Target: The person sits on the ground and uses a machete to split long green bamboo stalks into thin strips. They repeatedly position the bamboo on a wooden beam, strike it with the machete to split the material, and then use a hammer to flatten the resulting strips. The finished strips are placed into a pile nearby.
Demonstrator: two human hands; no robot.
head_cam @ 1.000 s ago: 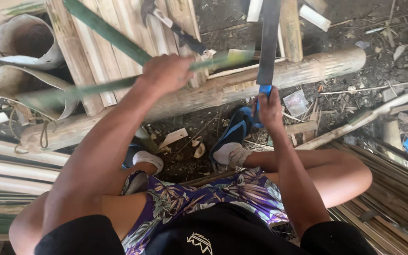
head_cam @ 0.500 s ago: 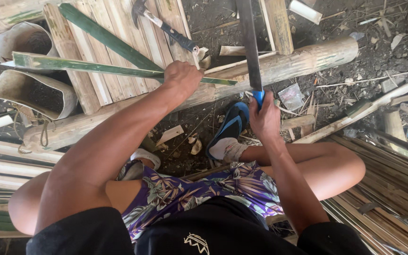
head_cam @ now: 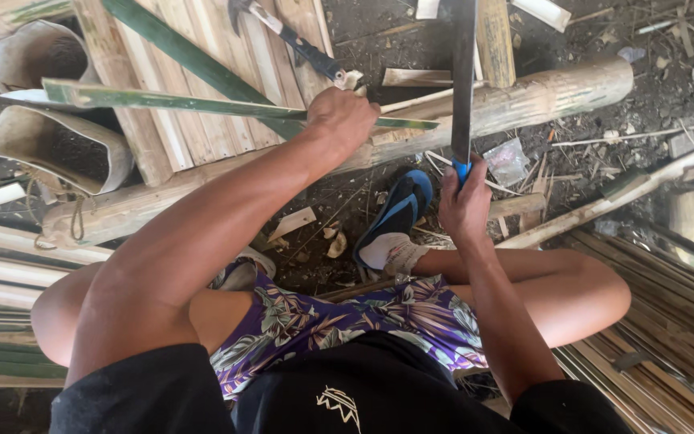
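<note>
Machete blade point(head_cam: 464, 72) tip beyond top edge

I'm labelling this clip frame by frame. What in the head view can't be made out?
- Long dark blade: tip cut off by the top edge.
- Its blue handle: mostly hidden inside the right hand.
- Green bamboo strip: the grip spot is covered by the left hand.

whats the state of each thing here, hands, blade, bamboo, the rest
left hand: closed around the green bamboo strip
green bamboo strip: held level across the bamboo log
right hand: gripping the blue handle
long blade: raised, pointing away from the person
bamboo log: lying on the ground, whole
hammer: lying unused on the slats
blue sandal: on the foot
</note>
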